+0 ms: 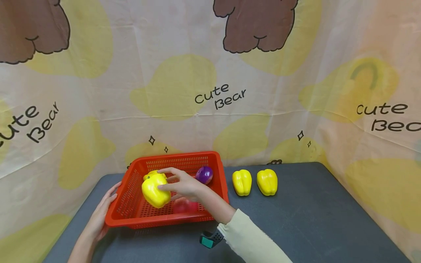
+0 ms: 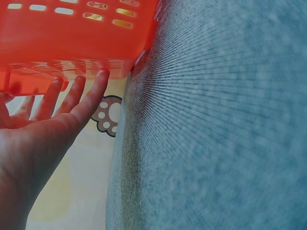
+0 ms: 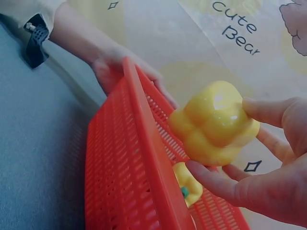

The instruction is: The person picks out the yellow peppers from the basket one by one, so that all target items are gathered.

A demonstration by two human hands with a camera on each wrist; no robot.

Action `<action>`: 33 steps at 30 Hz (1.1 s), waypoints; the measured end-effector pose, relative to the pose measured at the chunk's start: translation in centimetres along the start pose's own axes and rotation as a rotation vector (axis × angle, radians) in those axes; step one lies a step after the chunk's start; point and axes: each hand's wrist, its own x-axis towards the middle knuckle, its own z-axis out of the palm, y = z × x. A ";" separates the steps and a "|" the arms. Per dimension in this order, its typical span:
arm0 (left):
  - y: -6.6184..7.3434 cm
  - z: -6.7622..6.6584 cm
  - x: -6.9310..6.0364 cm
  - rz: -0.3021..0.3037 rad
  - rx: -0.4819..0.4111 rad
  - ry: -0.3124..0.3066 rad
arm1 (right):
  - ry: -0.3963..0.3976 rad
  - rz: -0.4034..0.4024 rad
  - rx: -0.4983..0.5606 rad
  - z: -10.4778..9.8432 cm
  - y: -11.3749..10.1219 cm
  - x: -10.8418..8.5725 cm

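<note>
My right hand point(image 1: 183, 184) holds a yellow bell pepper point(image 1: 155, 193) above the left part of a red plastic basket point(image 1: 154, 221). In the right wrist view, its thumb and fingers pinch the pepper point(image 3: 216, 124) from one side. Inside the basket lies another yellow bell pepper point(image 3: 189, 183), partly hidden. My left hand point(image 1: 101, 213) is at the basket's left side. Its fingers reach out nearly straight and touch the outer wall under the rim in the left wrist view. A round purple vegetable point(image 1: 204, 175) and a reddish-pink round thing point(image 1: 185, 206), partly covered by the right arm, also lie in the basket.
Two yellow bell peppers, a nearer-to-basket one point(image 1: 242, 182) and a farther one point(image 1: 267, 182), stand right of the basket on the dark grey table point(image 1: 306, 219). A printed curtain point(image 1: 283, 91) hangs behind. A dark band with a green face point(image 1: 208, 241) hangs by the right sleeve.
</note>
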 end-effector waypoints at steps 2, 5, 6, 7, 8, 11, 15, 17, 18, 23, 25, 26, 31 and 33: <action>0.0 0.0 0.0 0.007 -0.007 -0.008 | 0.006 -0.007 0.005 -0.2 0.0 -0.2; 0.0 -0.1 0.0 0.017 -0.019 -0.020 | 0.014 -0.022 0.008 -0.4 0.0 -0.4; -0.1 -0.1 0.0 0.019 -0.023 -0.023 | 0.017 -0.025 0.009 -0.5 -0.1 -0.5; -0.1 -0.1 0.0 0.021 -0.024 -0.024 | 0.018 -0.027 0.007 -0.6 -0.1 -0.6; -0.1 -0.1 0.0 0.022 -0.025 -0.025 | 0.019 -0.030 0.006 -0.7 -0.1 -0.7; -0.1 -0.1 0.0 0.025 -0.023 -0.028 | 0.022 -0.030 0.009 -0.9 -0.2 -0.9; -0.1 0.0 0.0 0.022 -0.036 -0.029 | 0.025 -0.037 0.016 -1.3 -0.4 -1.3; -0.1 0.0 0.0 0.020 -0.042 -0.029 | 0.031 -0.042 0.013 -1.5 -0.5 -1.5; -0.1 0.0 0.0 0.019 -0.044 -0.028 | 0.033 -0.046 0.009 -1.7 -0.5 -1.6; -0.1 -0.1 0.1 0.017 -0.043 -0.028 | 0.038 -0.060 -0.002 -2.3 -0.5 -2.0; -0.1 -0.1 0.1 0.013 -0.045 -0.027 | 0.039 -0.069 -0.004 -2.5 -0.5 -2.2; 0.0 0.0 0.1 0.010 -0.048 -0.027 | 0.041 -0.072 -0.008 -2.6 -0.5 -2.3; 0.1 0.0 0.0 0.003 -0.057 -0.028 | 0.043 -0.084 -0.012 -3.2 -0.5 -2.8; 0.1 0.0 0.0 0.005 -0.056 -0.030 | 0.042 -0.086 -0.009 -3.4 -0.6 -3.1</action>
